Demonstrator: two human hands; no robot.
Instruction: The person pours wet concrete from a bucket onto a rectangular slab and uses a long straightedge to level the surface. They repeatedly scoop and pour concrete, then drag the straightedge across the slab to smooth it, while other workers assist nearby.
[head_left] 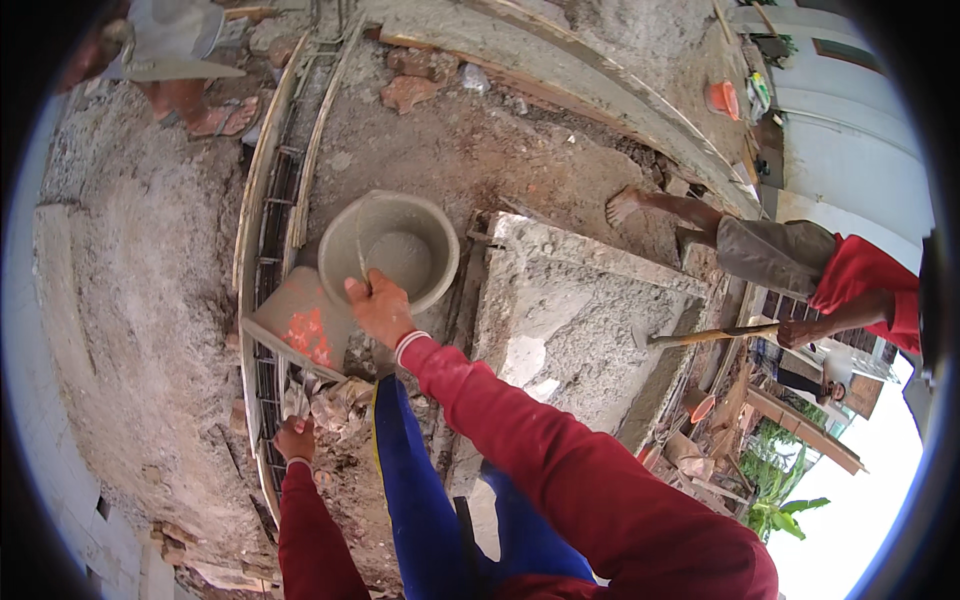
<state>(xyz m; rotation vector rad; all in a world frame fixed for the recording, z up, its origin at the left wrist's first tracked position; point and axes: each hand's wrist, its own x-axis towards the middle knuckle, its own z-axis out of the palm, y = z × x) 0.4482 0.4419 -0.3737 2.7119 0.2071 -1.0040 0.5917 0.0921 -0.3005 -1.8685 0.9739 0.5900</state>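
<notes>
My right hand (380, 308) is closed at the near rim of a round, cement-coated bucket (442, 235), its fingers at the thin bucket handle that runs across the opening. Only a grey film shows on the bucket's bottom. Lower on the left, my left hand (294, 440) is wrapped round the grip of a trowel (295, 402), whose small metal blade points away from me. It is beside a long formwork channel (262, 262) with steel rebar inside. Between my hands and the channel lies a cement-smeared board (285, 305) with an orange-red patch.
A trough of wet mortar (590, 310) stands right of the bucket. A barefoot co-worker in a red shirt (850, 285) works a long-handled hoe (715, 335) in it. Another person's sandalled foot (230, 118) is at the upper left. Rubble (345, 405) lies near my legs.
</notes>
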